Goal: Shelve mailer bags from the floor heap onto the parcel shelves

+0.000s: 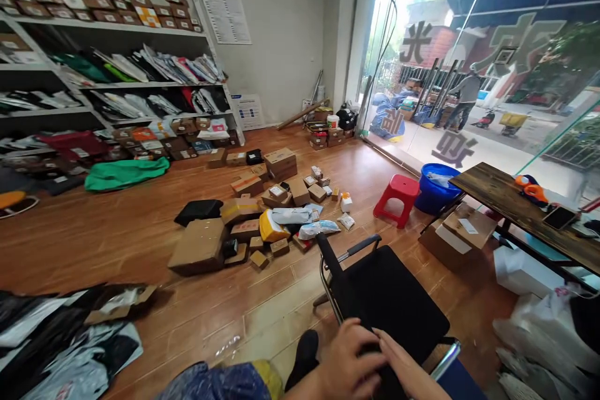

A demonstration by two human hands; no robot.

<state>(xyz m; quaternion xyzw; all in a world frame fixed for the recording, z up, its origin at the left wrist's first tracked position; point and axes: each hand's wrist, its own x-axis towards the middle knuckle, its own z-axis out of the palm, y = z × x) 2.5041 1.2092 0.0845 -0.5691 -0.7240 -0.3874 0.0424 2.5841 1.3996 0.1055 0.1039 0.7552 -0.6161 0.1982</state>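
Note:
A black chair [389, 290] with chrome arms stands right in front of me on the wooden floor. My left hand [349, 359] rests at the near edge of its seat, fingers curled over the edge. My right hand [407, 370] lies flat beside it, fingers straight and together, tips touching the left hand's fingers. It holds nothing. A dark shoe [304, 356] and a blue-clad knee [210, 384] show below.
Several cardboard parcels [262, 212] lie scattered mid-floor, a large flat box [199, 245] among them. Shelves [107, 84] of parcels line the left wall. A red stool [397, 199], blue tub [434, 186] and wooden table [520, 209] stand right. Bags [56, 337] lie lower left; white sacks [539, 331] lower right.

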